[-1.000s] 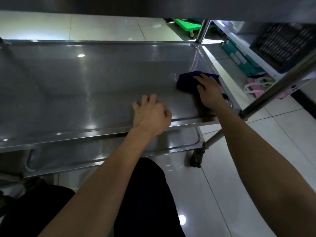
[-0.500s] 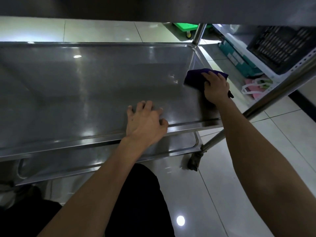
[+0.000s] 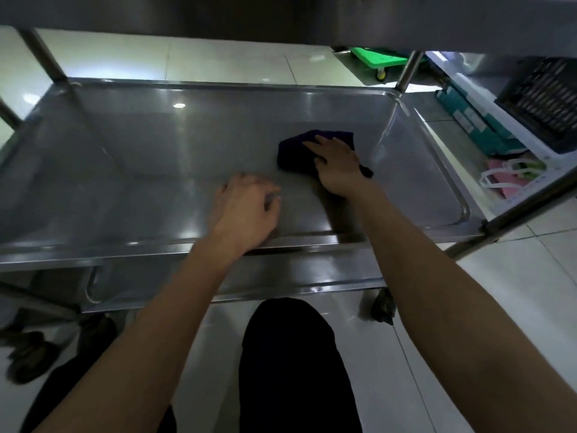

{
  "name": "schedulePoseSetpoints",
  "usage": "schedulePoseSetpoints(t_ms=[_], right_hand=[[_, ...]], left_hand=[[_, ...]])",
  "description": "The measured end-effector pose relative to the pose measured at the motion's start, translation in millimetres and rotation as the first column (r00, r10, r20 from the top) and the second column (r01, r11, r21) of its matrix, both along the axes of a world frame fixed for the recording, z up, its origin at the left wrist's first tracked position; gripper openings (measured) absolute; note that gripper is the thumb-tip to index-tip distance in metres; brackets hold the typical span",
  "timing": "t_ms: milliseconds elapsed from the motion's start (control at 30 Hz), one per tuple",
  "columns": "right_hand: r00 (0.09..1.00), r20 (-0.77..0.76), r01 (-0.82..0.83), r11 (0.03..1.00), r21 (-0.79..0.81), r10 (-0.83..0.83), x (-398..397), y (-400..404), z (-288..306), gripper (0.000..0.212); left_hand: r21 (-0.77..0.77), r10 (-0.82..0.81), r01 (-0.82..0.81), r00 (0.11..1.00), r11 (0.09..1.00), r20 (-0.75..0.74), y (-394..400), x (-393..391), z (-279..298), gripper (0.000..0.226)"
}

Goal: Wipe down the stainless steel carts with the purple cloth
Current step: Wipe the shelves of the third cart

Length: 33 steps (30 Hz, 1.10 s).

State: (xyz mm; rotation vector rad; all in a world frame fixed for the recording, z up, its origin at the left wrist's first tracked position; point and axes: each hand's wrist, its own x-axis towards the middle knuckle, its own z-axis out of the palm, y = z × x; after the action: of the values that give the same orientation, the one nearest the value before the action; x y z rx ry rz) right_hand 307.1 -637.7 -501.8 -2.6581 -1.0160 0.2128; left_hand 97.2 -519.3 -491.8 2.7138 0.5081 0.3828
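Note:
The middle shelf of a stainless steel cart [image 3: 131,157] fills the view, under the cart's top shelf. A dark purple cloth [image 3: 296,151] lies bunched on the shelf, right of centre. My right hand [image 3: 335,165] presses flat on the cloth with fingers spread and straight. Resting on the bare steel near the front rim, my left hand [image 3: 246,207] has its fingers slightly curled and holds nothing. A lower shelf [image 3: 281,276] shows beneath the front rim.
Cart posts [image 3: 406,70] stand at the corners, and a caster [image 3: 382,307] sits on the tiled floor. To the right are a white rack with a black crate [image 3: 543,98], teal boxes [image 3: 474,120] and a pink bag [image 3: 505,176]. A green dolly [image 3: 379,62] is behind.
My right hand has slid the cloth leftward, away from the shelf's right wall toward the middle. My left hand stays near the front rim.

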Motion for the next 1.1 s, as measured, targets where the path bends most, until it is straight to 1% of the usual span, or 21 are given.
schedulePoseSetpoints(t_ms=[67,233,333,467,567,700,800,900,967,1033,1100], right_hand=[[0.997,0.001,-0.079,0.997,0.006,0.079,-18.1,29.6,0.6,0.048],[0.971,-0.013,-0.237,0.971,0.019,0.237,-54.7,86.7,1.6,0.047],[0.968,0.029,-0.251,0.968,0.031,0.250,-60.1,94.3,0.0,0.047],[0.964,0.049,-0.264,0.962,0.067,0.261,-52.7,82.3,-1.8,0.047],[0.978,0.046,-0.209,0.974,0.083,0.205,-34.1,62.1,0.0,0.046],[0.993,0.062,-0.102,0.992,0.079,0.097,2.9,15.8,0.5,0.046],[0.997,0.080,0.015,0.995,0.096,-0.023,34.0,-27.4,1.5,0.046],[0.987,0.098,0.122,0.989,0.083,-0.130,63.9,-70.9,2.8,0.046],[0.974,0.112,0.189,0.978,0.085,-0.198,80.3,-97.2,3.8,0.046],[0.955,0.140,0.249,0.965,0.086,-0.260,94.1,-119.6,5.0,0.045],[0.951,0.145,0.266,0.961,0.075,-0.274,103.0,-134.5,7.1,0.044]], left_hand=[[0.045,0.050,-0.047,0.998,0.998,-0.048,15.6,-17.2,-5.0,0.027],[0.017,-0.010,0.011,0.998,1.000,-0.064,21.4,-39.0,-14.7,0.034],[0.021,0.018,-0.017,0.999,1.000,-0.049,18.8,-38.9,-14.8,0.036],[0.067,0.086,-0.080,0.992,0.995,-0.090,7.2,-29.8,-9.4,0.038],[0.074,0.087,-0.080,0.991,0.994,-0.106,-12.3,-15.6,-3.0,0.038],[0.068,-0.027,0.034,0.994,0.997,-0.109,-51.5,16.4,4.1,0.034],[0.054,-0.137,0.143,0.985,0.988,-0.101,-83.9,41.4,7.1,0.033],[0.058,-0.198,0.209,0.967,0.976,-0.160,-108.5,61.2,6.5,0.034],[0.066,-0.199,0.218,0.954,0.974,-0.223,-118.7,67.2,3.2,0.046],[0.079,-0.200,0.228,0.942,0.970,-0.269,-122.8,67.5,-2.1,0.069],[0.111,-0.220,0.263,0.927,0.958,-0.304,-121.8,64.9,-6.8,0.091]])
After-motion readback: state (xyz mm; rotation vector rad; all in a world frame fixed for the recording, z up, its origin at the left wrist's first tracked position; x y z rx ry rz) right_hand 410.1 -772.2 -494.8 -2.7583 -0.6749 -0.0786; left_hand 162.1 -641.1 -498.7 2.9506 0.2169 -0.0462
